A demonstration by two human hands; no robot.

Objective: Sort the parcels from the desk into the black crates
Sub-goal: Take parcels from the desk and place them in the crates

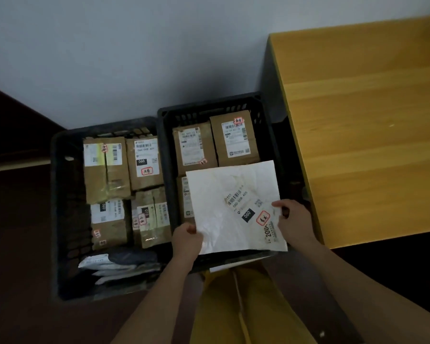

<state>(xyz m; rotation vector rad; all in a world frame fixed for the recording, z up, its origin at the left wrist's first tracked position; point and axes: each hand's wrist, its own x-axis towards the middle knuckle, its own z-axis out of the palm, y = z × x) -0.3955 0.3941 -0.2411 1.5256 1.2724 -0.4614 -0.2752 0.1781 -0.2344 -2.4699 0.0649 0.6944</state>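
We hold a flat white mailer over the right crate, covering its near half. The mailer is a thin, crinkled plastic bag, nearly square, with smudges across its far half. Its shipping label sits toward the 4 o'clock corner and carries a barcode, the print "060 060 A05", a black tag reading "060", and a red-edged sticker with a handwritten mark. The label runs slantwise, its text climbing toward 1 o'clock, while the mailer itself is turned a little clockwise, so its slightly longer edge runs from about 6 toward 12 o'clock. Our left hand pinches the near-left corner, thumb on top. Our right hand grips the right edge beside the sticker, fingers curled round it. Under the mailer, at 12 o'clock, two brown boxes stand side by side, and a third shows at its left edge. The left crate, touching the right one at 9 o'clock, holds four brown boxes and some flat bags at its near end. The desk lies at 2 o'clock.
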